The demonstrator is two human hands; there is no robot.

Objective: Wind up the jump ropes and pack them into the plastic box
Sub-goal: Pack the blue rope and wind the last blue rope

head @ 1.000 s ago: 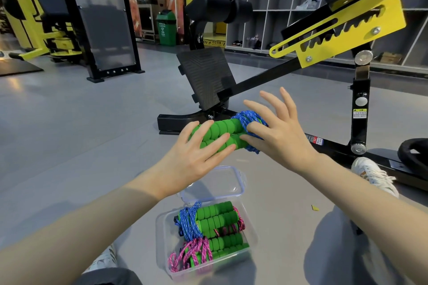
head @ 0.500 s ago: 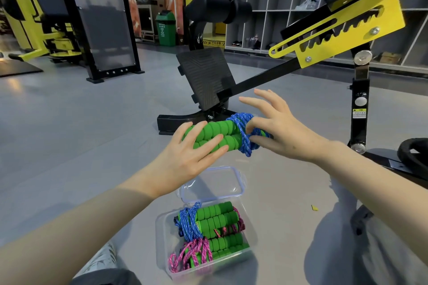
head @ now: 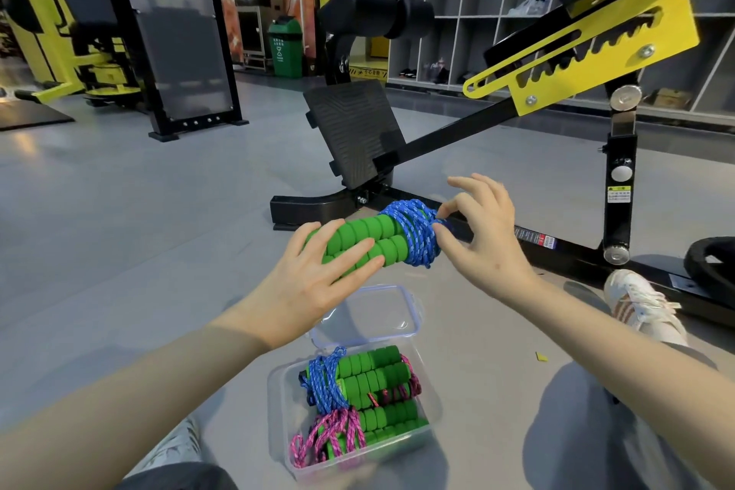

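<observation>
I hold a jump rope [head: 378, 237] in the air: two green ribbed foam handles side by side, with blue cord [head: 415, 231] wound around their right end. My left hand [head: 314, 278] grips the handles from the left. My right hand [head: 483, 235] pinches the blue cord at its right edge between thumb and forefinger, the other fingers spread. Below on the floor stands the clear plastic box [head: 431, 398], holding several wound ropes with green handles, one blue cord and pink cords.
The box's clear lid [head: 370, 314] lies on the floor just behind it. A black and yellow gym bench frame [head: 572, 251] runs close behind my hands. My legs and white shoes [head: 636, 302] flank the box. Grey floor lies to the left.
My right hand went from lying over the cord with spread fingers to pinching its right end. The bundle has tilted a little, right end up. My left hand kept its grip.
</observation>
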